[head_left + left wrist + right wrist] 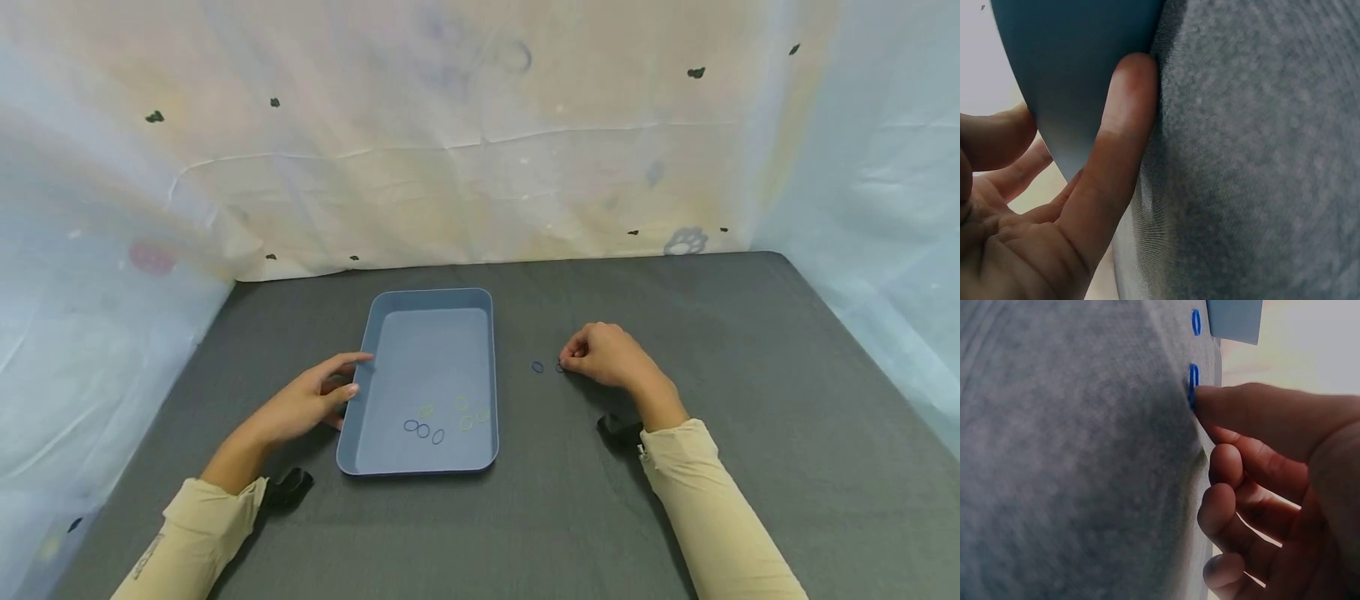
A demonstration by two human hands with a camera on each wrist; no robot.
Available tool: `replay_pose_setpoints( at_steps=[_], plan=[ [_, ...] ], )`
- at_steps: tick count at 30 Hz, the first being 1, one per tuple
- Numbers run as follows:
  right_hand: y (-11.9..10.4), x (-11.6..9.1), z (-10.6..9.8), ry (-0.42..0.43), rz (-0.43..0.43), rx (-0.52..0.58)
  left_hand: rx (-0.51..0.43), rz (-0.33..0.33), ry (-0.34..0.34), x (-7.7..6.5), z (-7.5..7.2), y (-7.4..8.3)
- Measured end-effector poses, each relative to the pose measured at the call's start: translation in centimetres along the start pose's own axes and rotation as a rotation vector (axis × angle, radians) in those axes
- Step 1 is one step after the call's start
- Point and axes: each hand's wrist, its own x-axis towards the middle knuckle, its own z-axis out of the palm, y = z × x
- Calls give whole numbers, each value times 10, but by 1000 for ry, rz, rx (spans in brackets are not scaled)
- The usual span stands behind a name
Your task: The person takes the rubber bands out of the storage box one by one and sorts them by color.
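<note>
My left hand (311, 396) rests at the left side of a blue-grey tray (431, 337), its fingers touching the rim. In the left wrist view, one extended finger (1124, 119) lies along the outer wall, close to the cloth. On the table right of the tray, my right hand (611, 358) pinches a small blue rubber band (1194, 378) between thumb and fingertips, the loop partly hidden by the thumb. Another blue rubber band (537, 367) lies between that hand and the tray. Inside the tray are blue rubber bands (423, 431) and several pale yellow rubber bands (467, 423).
Dark grey cloth (555, 517) covers the table. Pale patterned curtains (480, 200) hang behind it and at both sides. Black straps (288, 490) show near both wrists, by the rolled beige sleeves (213, 517).
</note>
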Motion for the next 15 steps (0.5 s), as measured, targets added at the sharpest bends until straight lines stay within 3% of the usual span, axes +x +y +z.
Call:
replay_pose_setpoints(
  at_steps=[15],
  plan=[
    [-1,-1,2,20,7,-8,-8,-9,9,-1,0,0]
  ],
)
